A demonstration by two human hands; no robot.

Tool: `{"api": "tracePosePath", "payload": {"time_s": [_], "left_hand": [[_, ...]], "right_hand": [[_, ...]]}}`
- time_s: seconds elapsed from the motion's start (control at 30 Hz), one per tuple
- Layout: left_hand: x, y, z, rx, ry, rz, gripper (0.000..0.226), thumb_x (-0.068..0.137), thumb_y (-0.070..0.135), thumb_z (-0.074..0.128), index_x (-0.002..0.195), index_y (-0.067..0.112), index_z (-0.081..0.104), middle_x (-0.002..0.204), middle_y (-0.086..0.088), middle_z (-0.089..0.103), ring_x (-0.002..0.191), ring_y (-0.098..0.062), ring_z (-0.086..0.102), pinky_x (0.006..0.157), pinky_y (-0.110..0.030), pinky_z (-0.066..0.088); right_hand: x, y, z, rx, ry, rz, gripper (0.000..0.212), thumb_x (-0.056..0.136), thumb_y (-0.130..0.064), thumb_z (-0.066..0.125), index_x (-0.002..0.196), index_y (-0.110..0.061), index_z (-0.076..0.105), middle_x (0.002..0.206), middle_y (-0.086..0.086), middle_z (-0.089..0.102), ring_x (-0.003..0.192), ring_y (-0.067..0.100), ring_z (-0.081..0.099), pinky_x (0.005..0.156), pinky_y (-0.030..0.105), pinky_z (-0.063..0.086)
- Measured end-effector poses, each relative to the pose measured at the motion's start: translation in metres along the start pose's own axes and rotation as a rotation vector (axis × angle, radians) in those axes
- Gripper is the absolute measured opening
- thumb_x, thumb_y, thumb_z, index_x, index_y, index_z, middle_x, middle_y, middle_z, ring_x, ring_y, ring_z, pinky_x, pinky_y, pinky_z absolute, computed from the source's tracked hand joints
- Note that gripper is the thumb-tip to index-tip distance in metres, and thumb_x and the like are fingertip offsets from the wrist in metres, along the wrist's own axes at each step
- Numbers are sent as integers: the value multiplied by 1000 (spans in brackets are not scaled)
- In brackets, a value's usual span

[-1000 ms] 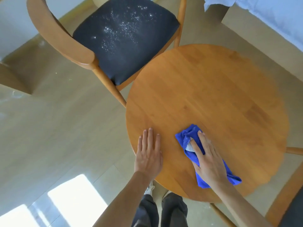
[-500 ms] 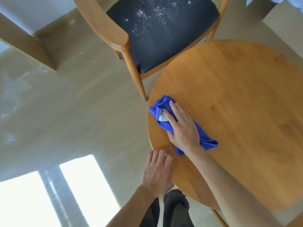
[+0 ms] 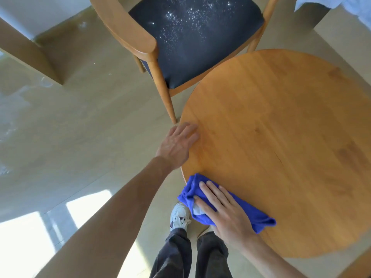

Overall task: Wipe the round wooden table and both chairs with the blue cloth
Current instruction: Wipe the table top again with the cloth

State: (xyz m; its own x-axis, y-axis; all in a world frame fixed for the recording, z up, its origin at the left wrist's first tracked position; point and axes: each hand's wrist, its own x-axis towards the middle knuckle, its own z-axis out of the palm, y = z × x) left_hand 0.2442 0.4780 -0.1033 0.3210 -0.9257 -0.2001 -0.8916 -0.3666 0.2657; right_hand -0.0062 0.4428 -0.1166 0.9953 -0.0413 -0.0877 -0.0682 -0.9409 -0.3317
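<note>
The round wooden table [image 3: 281, 141] fills the right half of the view. My right hand [image 3: 226, 215] presses flat on the crumpled blue cloth [image 3: 253, 217] at the table's near left edge, with part of the cloth hanging over the rim. My left hand [image 3: 176, 145] rests on the table's left edge, fingers spread, holding nothing. A wooden chair [image 3: 128, 31] with a dark seat [image 3: 192, 39] stands at the top, its seat speckled with white dust. The second chair is out of view.
A pale wood floor [image 3: 80, 137] lies to the left, with bright sun patches at the bottom left. A wooden furniture leg [image 3: 30, 55] stands at upper left. White bedding [image 3: 353, 7] shows at the top right corner. My legs and a white shoe [image 3: 179, 216] are below the table edge.
My right hand has dragged the blue cloth from the table's left edge toward me, to the near rim. My left hand has moved further up along the table's left edge.
</note>
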Motion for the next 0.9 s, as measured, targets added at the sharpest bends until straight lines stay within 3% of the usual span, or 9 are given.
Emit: {"api": "tracePosePath", "payload": {"time_s": [0.1,0.2,0.3,0.4,0.53,0.63,0.7,0.77,0.9], "left_hand": [[7,1,1,-8,-4,-1,51,86,0,48,135,16,49,149,-4,35,140,-22,26,110,-34,19],[14,-3,-4,28,-38,23,53,87,1,47,136,19,46,149,-3,32,138,-22,25,105,-31,23],[22,-7,-10,39,-72,26,53,90,3,43,139,23,43,150,0,30,138,-20,25,106,-30,26],[23,-6,-11,-2,-98,1,54,91,2,41,141,23,41,150,2,29,139,-18,22,108,-27,28],[20,-2,-10,-56,-91,-37,56,90,-2,44,140,23,41,151,3,26,140,-16,18,105,-26,35],[18,0,-8,-76,-98,-62,56,90,-1,46,141,22,39,151,3,24,141,-16,16,105,-25,34],[18,1,-7,-91,-92,-65,56,90,-2,46,141,21,40,151,2,25,141,-16,16,106,-25,34],[19,2,-8,-106,-76,-77,55,89,-5,46,138,19,45,150,1,29,141,-16,19,105,-28,37],[21,3,-8,-128,-61,-85,52,84,-6,48,132,14,53,146,-3,38,138,-19,27,103,-33,40]], "right_hand": [[60,-6,-5,-32,45,-81,58,77,-5,57,132,-19,52,149,10,39,138,29,37,110,43,36],[98,-11,-3,-42,51,-50,57,75,-4,57,131,-16,51,144,9,43,134,29,37,111,43,31],[77,2,-2,-53,53,-57,55,77,-2,51,130,-17,53,152,8,35,140,28,32,112,43,31],[28,38,-13,-47,91,13,62,67,5,55,126,-16,58,151,9,38,139,27,35,110,45,33],[-30,100,-37,-64,159,398,79,53,16,68,126,-9,52,148,16,39,135,36,39,103,50,38],[-29,107,-42,-16,279,810,74,58,16,70,128,-3,53,146,21,40,130,42,42,92,54,45],[-4,87,-39,18,337,964,67,65,10,70,129,-3,54,147,20,39,131,41,42,86,53,45],[25,58,-31,48,335,912,66,67,4,70,131,-6,55,148,18,38,133,39,40,83,50,46],[60,-13,-10,125,143,590,79,59,-18,81,132,-19,50,152,12,35,138,32,36,101,46,42]]}}
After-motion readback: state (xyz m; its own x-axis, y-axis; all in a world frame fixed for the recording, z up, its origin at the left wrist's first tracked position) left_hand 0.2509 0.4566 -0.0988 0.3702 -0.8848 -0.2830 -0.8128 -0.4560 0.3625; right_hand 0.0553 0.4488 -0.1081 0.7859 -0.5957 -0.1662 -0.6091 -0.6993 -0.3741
